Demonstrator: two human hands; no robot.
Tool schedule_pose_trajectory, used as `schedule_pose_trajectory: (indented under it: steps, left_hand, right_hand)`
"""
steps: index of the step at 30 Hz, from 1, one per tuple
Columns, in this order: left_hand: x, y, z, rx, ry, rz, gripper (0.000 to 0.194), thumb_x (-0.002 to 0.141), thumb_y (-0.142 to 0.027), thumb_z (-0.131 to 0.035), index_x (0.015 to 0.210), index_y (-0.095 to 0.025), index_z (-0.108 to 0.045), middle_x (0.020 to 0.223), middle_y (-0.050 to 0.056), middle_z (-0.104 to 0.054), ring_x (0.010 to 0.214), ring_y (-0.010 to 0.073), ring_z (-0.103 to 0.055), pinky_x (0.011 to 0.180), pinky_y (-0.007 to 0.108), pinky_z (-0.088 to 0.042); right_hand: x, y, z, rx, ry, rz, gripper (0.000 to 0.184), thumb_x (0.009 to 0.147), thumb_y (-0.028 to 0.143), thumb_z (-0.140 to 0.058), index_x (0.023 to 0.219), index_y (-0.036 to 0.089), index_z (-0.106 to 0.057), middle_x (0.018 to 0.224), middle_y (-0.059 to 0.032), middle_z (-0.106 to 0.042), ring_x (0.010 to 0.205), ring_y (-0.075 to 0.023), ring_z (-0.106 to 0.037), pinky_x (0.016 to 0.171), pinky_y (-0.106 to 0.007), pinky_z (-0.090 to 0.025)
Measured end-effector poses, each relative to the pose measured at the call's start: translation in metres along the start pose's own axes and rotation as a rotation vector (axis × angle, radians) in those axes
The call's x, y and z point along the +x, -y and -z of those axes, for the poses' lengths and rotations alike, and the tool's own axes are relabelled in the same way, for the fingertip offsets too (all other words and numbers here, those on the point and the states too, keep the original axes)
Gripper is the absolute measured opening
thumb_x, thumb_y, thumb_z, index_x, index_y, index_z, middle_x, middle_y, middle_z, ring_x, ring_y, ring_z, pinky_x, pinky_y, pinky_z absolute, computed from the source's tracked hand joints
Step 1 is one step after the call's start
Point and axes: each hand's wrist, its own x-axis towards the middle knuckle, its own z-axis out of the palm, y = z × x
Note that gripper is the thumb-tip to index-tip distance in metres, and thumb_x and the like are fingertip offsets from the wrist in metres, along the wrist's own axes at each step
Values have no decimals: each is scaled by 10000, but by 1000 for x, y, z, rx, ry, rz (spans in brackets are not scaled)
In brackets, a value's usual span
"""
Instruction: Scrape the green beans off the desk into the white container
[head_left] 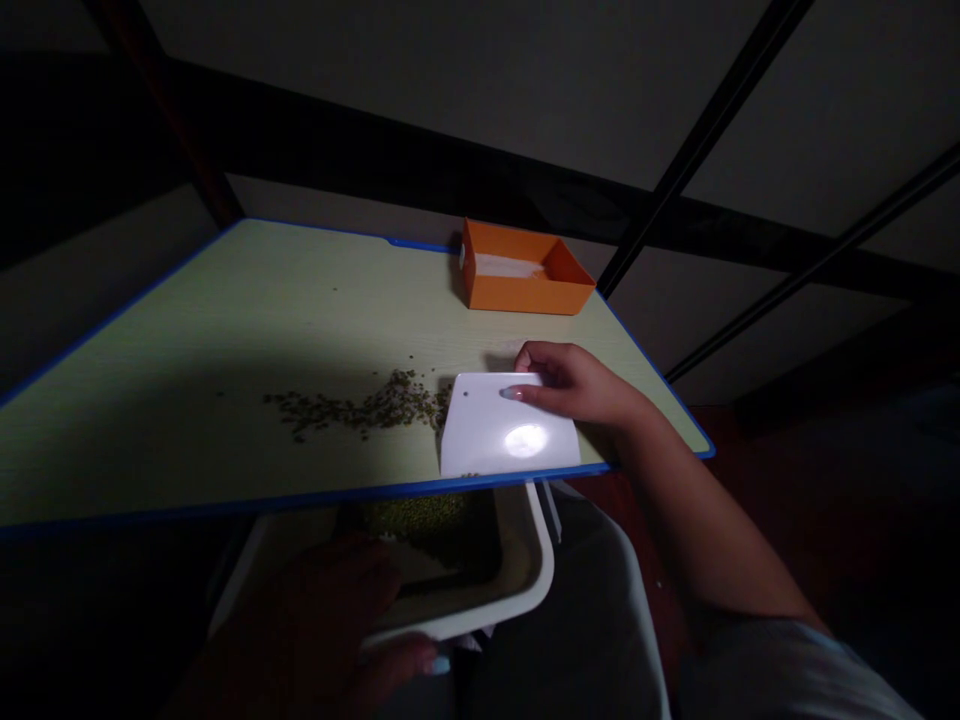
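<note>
My right hand point(566, 380) grips a white plastic scraper point(487, 430) by its top edge, thumb on the near face. The scraper stands tilted on the pale green tabletop point(225, 320), close to the blue front edge. Small greenish-brown beans or seeds point(390, 400) lie scattered just left of it, a few by its lower edge. Below the tabletop, my left hand point(337, 600) holds the rim of a white plastic basin point(544, 570), fingers inside and thumb outside, in deep shadow. Green beans or seeds point(427, 515) lie in the basin, partly hidden by the tabletop.
An orange open box point(529, 295) with something whitish inside stands at the back right of the tabletop. A blue edge strip point(300, 503) runs along the front. My lap in grey cloth point(592, 590) is under the basin's right side. Dark-framed panels rise behind the table.
</note>
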Motion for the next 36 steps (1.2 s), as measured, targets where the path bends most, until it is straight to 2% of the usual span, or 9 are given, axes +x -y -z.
schedule_pose_trajectory:
  steps: [6,11,15,21,23,26,29,32,36]
  left_hand:
    - [-2,7,-4,61,19,-57,359,918,-672,-619,1055,-372,-759,1266,3,-766,1204,339,-709,984,551,-613]
    - [-10,9,-5,58,-107,-31,509,982,-728,-397,1190,-408,-734,1311,33,-745,1248,357,-684,1011,641,-585]
    - [-7,11,2,-8,-237,-45,419,1042,-581,-340,1190,-442,-706,1231,-37,-770,1112,241,-752,938,428,-650]
    - [9,0,13,-24,-331,-23,406,1047,-524,-450,1439,-458,-533,1304,-64,-751,1120,160,-755,918,250,-612]
    - [15,-8,17,-34,-363,-15,501,1028,-547,-493,1520,-463,-449,1123,-60,-806,922,147,-797,777,209,-628]
    - [21,-19,21,-106,-233,177,718,943,-596,-537,1598,-342,-387,944,1,-814,808,211,-797,685,286,-643]
    - [25,-25,25,-175,-1,397,877,869,-605,-507,1648,-268,-283,1074,73,-813,988,289,-782,842,431,-635]
    - [27,-27,26,-194,96,446,931,856,-634,-457,1671,-278,-183,1182,82,-791,1091,318,-749,932,506,-590]
    - [25,-26,24,-177,90,426,902,881,-638,-430,1672,-287,-175,1208,102,-775,1121,331,-733,937,513,-573]
  right_hand:
    - [2,0,-7,116,8,21,307,873,461,-726,823,202,-568,708,37,-492,632,-110,-422,559,-278,-323]
    - [-1,-4,0,92,-218,-8,325,842,472,-746,838,218,-543,695,44,-483,609,-107,-397,536,-278,-286]
    - [-4,-6,10,-56,-347,-12,292,810,438,-746,835,222,-551,690,31,-522,603,-115,-407,542,-290,-275]
    - [-5,-3,8,-81,-266,-13,297,811,451,-743,828,222,-553,660,41,-502,571,-115,-405,530,-288,-267]
    - [-5,-3,6,-86,-249,-24,291,813,446,-737,835,221,-555,660,41,-503,576,-119,-419,532,-287,-275]
    - [-5,-4,6,-78,-245,-36,280,810,430,-732,841,222,-548,675,32,-521,589,-123,-426,540,-291,-281]
    - [-4,-4,7,-75,-261,-50,282,813,433,-729,849,225,-541,679,27,-530,601,-128,-423,549,-298,-279]
    - [-4,-3,7,-86,-266,-53,290,816,444,-729,848,227,-540,684,27,-532,609,-126,-410,555,-302,-277]
    - [-3,-3,6,-91,-243,-44,293,808,444,-730,842,222,-541,687,31,-517,602,-119,-411,551,-299,-281]
